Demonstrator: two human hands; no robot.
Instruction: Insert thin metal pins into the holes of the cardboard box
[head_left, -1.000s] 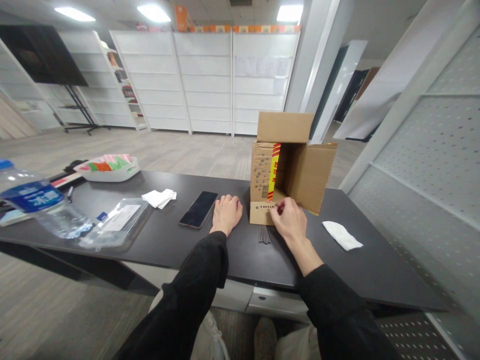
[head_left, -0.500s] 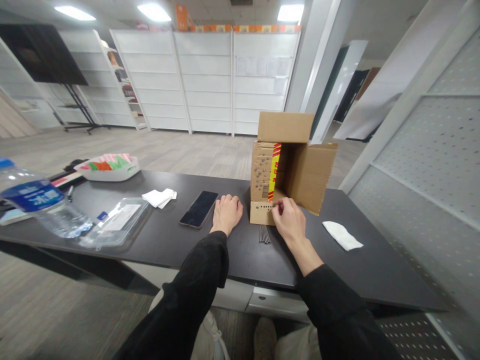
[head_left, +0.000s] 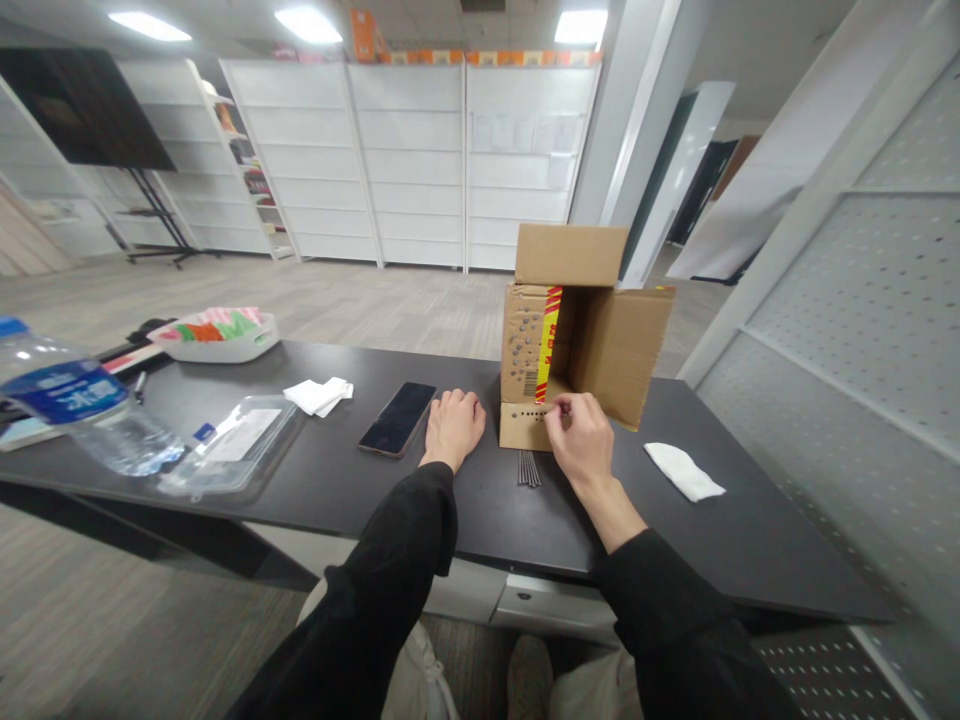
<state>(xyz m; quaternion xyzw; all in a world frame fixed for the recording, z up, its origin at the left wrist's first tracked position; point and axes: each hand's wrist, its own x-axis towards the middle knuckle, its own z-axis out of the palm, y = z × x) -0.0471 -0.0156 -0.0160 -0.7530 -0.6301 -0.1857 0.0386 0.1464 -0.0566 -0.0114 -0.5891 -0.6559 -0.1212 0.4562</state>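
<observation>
An open cardboard box [head_left: 523, 345] stands on the dark table, with red and yellow tape on its front and a lower flap [head_left: 517, 430] that has a row of small holes. My right hand [head_left: 581, 435] is at the right end of that flap, its thumb and fingers pinched together; whatever is between them is too small to make out. Several thin metal nails [head_left: 529, 469] lie just in front of the box. My left hand [head_left: 454, 428] rests on the table between the box and a black phone [head_left: 398, 419], fingers curled loosely and nothing visible in them.
White tissues [head_left: 319, 396] and a clear plastic case [head_left: 236, 445] lie left of the phone. At the far left are a water bottle [head_left: 71, 395] and a white tray [head_left: 217, 345] of colourful packets. Another tissue [head_left: 684, 471] lies at the right.
My right hand has shifted very slightly to the right at the flap, its fingers still pinched. My left hand has not moved.
</observation>
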